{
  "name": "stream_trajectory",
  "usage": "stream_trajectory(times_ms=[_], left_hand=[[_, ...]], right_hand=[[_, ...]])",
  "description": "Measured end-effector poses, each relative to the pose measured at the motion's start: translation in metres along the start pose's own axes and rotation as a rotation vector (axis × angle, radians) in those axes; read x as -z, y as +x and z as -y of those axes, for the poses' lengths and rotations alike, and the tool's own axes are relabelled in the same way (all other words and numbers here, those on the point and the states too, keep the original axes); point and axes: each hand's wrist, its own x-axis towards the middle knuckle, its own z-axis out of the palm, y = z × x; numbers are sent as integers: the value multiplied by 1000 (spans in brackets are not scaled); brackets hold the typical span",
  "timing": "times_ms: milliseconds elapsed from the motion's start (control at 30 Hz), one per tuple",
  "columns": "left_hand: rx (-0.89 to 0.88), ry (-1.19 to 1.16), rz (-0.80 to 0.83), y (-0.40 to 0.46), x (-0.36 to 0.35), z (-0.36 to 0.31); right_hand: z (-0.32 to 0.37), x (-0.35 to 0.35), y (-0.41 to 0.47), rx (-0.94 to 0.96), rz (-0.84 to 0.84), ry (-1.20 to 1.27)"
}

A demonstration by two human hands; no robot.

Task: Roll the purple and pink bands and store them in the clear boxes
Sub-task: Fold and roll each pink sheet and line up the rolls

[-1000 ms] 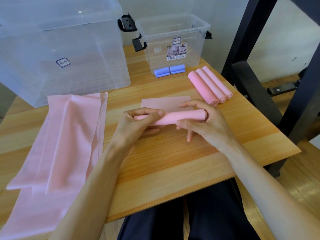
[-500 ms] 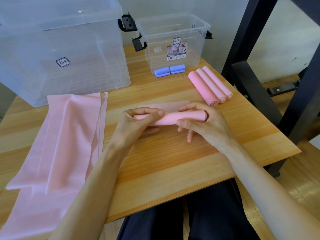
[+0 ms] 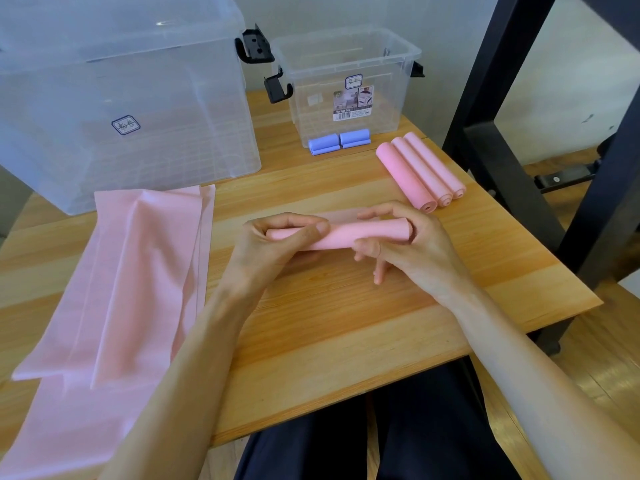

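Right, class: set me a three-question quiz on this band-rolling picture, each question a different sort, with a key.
1. How many finished pink rolls lie at the table's right side?
2. True or false: the purple rolls are inside the small box.
3. Both hands, left and right, grip: (a) a purple roll, (b) a pink roll, (c) the flat pink bands.

Key
1. Three.
2. False; they lie on the table in front of it.
3. b.
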Motion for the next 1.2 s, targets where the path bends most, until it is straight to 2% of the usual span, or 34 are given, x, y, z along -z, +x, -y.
stream_trajectory(times_ms=[133,400,633,900,1067,1200], left_hand=[[73,-32,8,0,1,0],[-38,68,11,-2,0,-1],[87,-15,21,-1,0,0],[-37,80,-4,-1,-1,-1],[95,-10,28,-1,1,0],[48,7,41,-1,1,-1]], right_hand=[[0,-1,0,32,12,3],[-1,0,1,-29,-9,44],[-1,-2,0,29,-12,-20],[-2,1,1,-29,-15,14],[-3,0,0,12,-3,-49],[-2,1,1,2,1,-23]])
